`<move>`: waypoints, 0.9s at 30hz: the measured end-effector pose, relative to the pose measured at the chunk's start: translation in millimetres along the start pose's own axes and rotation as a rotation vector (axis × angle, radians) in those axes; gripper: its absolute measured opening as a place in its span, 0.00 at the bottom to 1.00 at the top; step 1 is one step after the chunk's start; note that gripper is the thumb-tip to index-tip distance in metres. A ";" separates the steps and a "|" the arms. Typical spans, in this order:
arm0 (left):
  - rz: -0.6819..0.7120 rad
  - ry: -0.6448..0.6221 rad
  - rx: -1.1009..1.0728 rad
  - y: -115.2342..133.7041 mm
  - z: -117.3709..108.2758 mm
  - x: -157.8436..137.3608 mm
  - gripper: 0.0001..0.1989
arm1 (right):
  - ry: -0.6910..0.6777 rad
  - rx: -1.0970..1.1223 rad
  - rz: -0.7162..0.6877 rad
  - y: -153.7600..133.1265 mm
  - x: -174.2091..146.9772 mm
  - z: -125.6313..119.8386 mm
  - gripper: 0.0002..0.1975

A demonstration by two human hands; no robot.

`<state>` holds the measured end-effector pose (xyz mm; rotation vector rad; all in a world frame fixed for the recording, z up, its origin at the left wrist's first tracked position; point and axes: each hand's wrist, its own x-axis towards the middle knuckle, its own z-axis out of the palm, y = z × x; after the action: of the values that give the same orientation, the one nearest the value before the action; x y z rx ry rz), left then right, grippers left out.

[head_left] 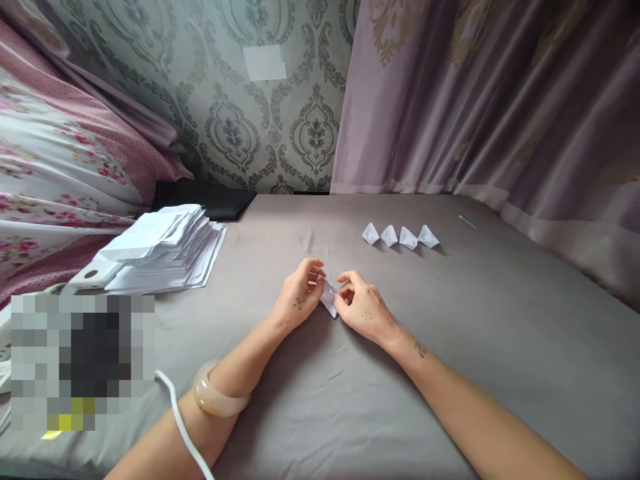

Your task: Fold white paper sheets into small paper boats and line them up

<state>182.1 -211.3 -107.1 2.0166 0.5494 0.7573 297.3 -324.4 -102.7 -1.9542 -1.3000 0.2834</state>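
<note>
Between my hands, just above the grey cloth surface, is a small piece of folded white paper (329, 298). My left hand (301, 293) pinches its left side with thumb and fingers. On its right edge my right hand (364, 303) is closed, fingers curled, thumb against the paper. Farther back to the right, several folded paper shapes (389, 235) with pointed tops stand in a row, apart from my hands. A pale bangle (220, 393) circles my left wrist.
A tall, uneven stack of paper sheets (170, 247) lies at the left, partly on a white power strip (97, 273). Behind it is a black flat item (220, 200). A white cable (177, 417) crosses my left forearm. A thin stick (468, 221) lies at the back right.
</note>
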 end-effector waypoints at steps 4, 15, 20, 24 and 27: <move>0.014 -0.012 -0.016 -1.0 2.7 -1.2 0.14 | 0.033 0.039 -0.020 -1.6 2.4 1.1 0.13; -0.049 0.080 0.107 15.2 11.1 -6.7 0.05 | 0.045 0.190 0.126 -12.1 4.3 3.0 0.14; -0.050 0.094 0.260 13.3 11.6 -7.0 0.11 | 0.111 0.105 0.043 -12.2 3.0 8.6 0.17; 0.001 0.098 0.309 8.7 10.5 -6.7 0.11 | 0.065 0.175 0.085 -10.3 5.4 9.3 0.17; 0.099 0.109 0.338 7.0 9.9 -8.0 0.10 | -0.005 0.286 0.175 -11.6 5.8 8.6 0.17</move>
<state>183.9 -225.6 -107.7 2.3373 0.6808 0.8856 287.1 -313.2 -99.3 -1.8226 -1.0298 0.5306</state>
